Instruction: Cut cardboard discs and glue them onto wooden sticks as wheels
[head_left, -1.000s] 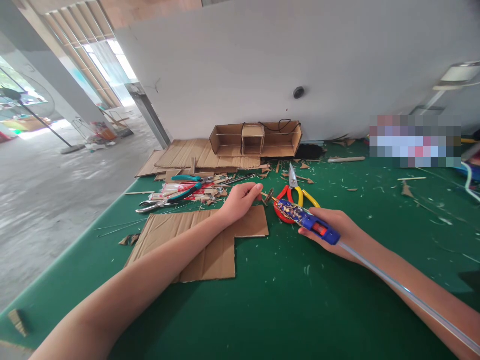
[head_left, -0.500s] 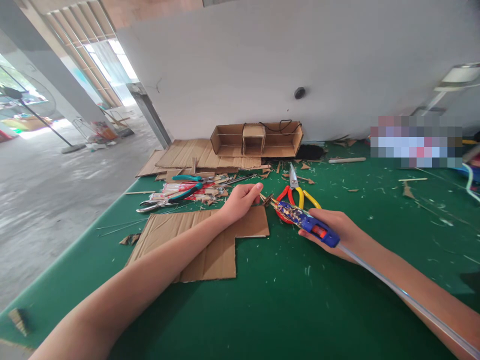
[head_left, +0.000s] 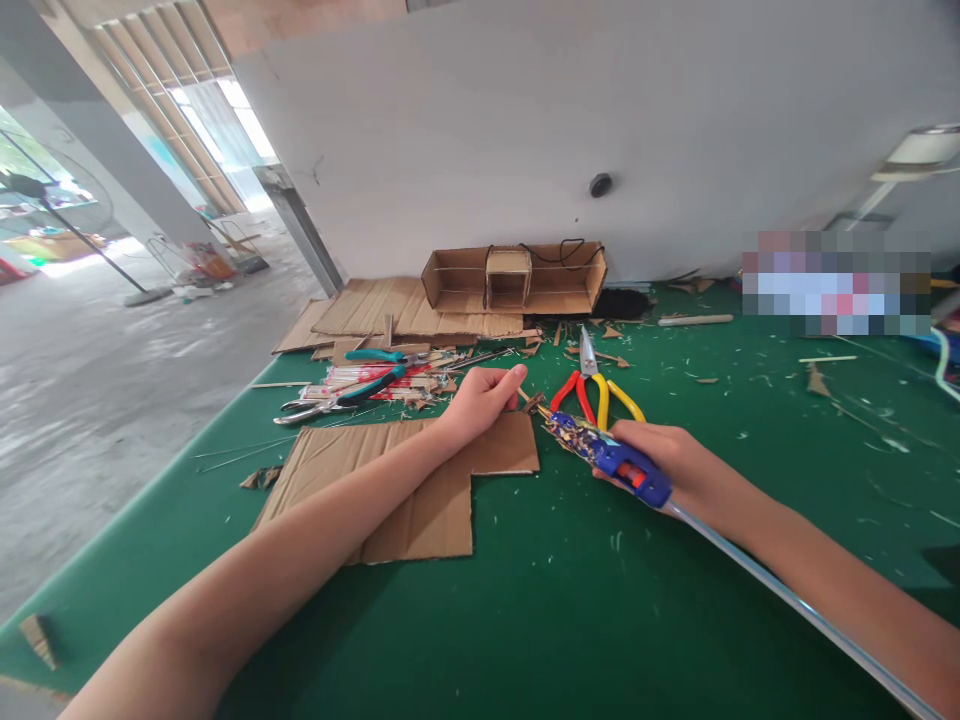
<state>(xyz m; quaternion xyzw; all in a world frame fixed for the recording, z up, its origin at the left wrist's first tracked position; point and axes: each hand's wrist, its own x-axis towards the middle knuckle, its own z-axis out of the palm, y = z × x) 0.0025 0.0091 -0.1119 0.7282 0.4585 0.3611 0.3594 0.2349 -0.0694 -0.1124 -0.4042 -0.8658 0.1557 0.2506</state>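
Note:
My right hand (head_left: 660, 450) is wrapped round a blue hot glue gun (head_left: 619, 462) crusted with debris, its front end pointing left. A long clear glue stick (head_left: 795, 594) trails from its back, along my forearm. My left hand (head_left: 486, 398) is closed, thumb on top, over the upper edge of a cut piece of corrugated cardboard (head_left: 420, 510). A thin wooden stick (head_left: 525, 398) pokes out of its fingers toward the glue gun's tip; the gripped part is hidden. Just beyond the glue gun lie red-and-yellow-handled scissors (head_left: 588, 360), blades pointing away.
Teal-handled pliers (head_left: 375, 385) lie on red-and-white wrapped sticks (head_left: 341, 378) at left. Behind them are cardboard sheets (head_left: 375, 305) and a cardboard box with compartments (head_left: 457, 285) against the wall. Scraps litter the green table (head_left: 570, 620). A lamp (head_left: 926, 150) stands at right.
The glue gun in my right hand has shifted slightly toward me, its front end lower in view and uncovering more of the scissors' handles. My left hand has stayed in place.

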